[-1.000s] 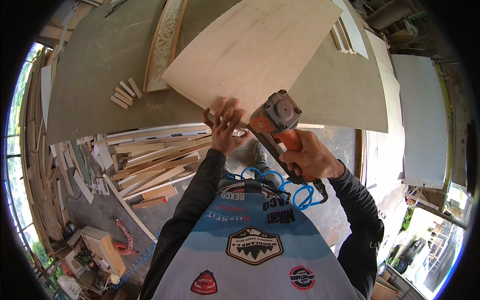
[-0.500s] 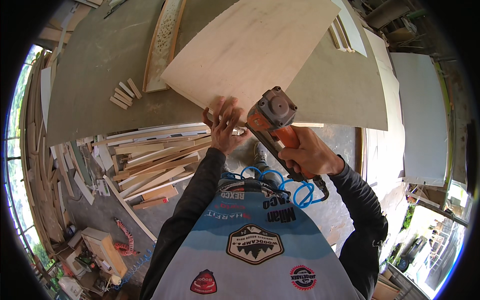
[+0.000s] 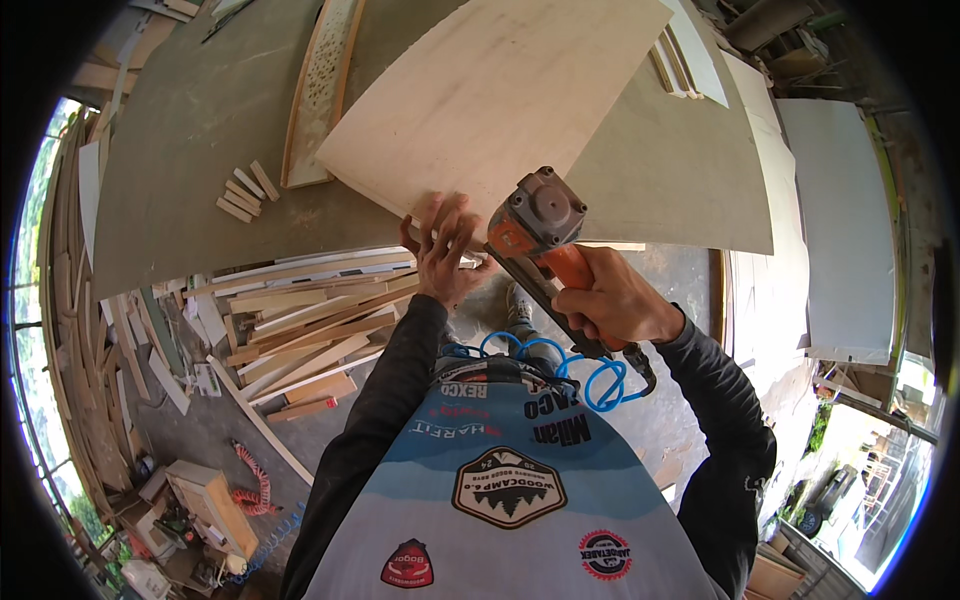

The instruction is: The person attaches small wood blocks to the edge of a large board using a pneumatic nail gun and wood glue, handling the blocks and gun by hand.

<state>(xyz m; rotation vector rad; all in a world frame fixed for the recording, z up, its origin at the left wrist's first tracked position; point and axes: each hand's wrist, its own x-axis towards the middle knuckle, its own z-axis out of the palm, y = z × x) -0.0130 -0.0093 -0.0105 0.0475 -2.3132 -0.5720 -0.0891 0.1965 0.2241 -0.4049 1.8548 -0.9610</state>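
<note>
My right hand [image 3: 612, 298] grips the orange handle of a pneumatic nail gun [image 3: 540, 225], whose nose rests at the near edge of a pale plywood panel [image 3: 500, 90]. A blue coiled air hose [image 3: 560, 365] hangs from the gun's handle. Fingers spread, my left hand [image 3: 445, 255] presses on that same near edge, just left of the gun, holding a thin wood strip against the panel. The panel lies tilted on a large grey-brown workbench board [image 3: 200, 130].
Several short wood blocks [image 3: 245, 193] and a long perforated strip [image 3: 322, 85] lie on the bench to the left. A heap of wooden slats [image 3: 300, 325] covers the floor below. White boards [image 3: 840, 230] lean at the right. A wooden box [image 3: 212, 505] and an orange coiled hose [image 3: 252, 480] sit lower left.
The nail gun has shifted slightly left along the panel's edge toward my left hand. My left hand stays pressed in place.
</note>
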